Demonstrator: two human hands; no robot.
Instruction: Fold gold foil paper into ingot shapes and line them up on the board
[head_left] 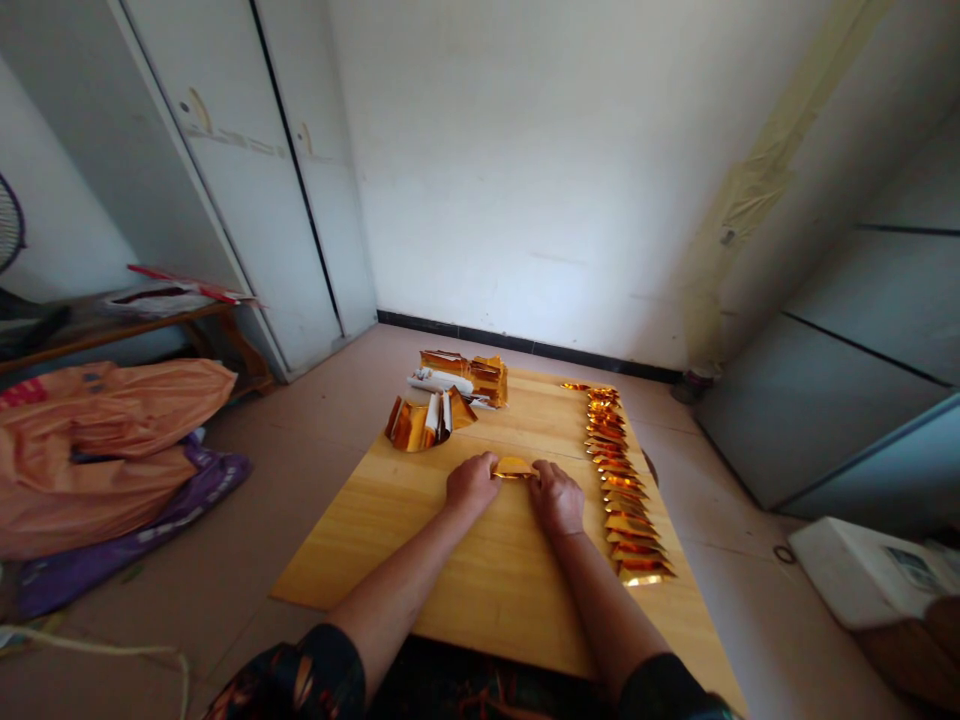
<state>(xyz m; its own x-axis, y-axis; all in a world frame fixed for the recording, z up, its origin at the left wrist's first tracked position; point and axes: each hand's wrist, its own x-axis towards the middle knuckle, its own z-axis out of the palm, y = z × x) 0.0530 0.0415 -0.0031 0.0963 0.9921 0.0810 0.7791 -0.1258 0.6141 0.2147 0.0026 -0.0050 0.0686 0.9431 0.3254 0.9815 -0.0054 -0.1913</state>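
A small folded piece of gold foil paper [514,467] is stretched between my two hands, just above the wooden board. My left hand [472,482] pinches its left end, fingers closed. Its right end is gripped by my right hand [557,497], also closed. Down the right side of the board runs a long row of folded gold foil pieces [626,490], overlapping one another. Beyond my left hand lies a curved stack of gold foil sheets [411,425] with white edges. Behind that rests a larger pile of gold and white paper [489,380].
The wooden tabletop [360,540] stands before a white wall. To the left, an orange bag [112,430] lies over a purple bag [135,545], near a wooden bench [127,320]. A white box [862,570] sits on the floor to the right, below grey cabinets [847,330].
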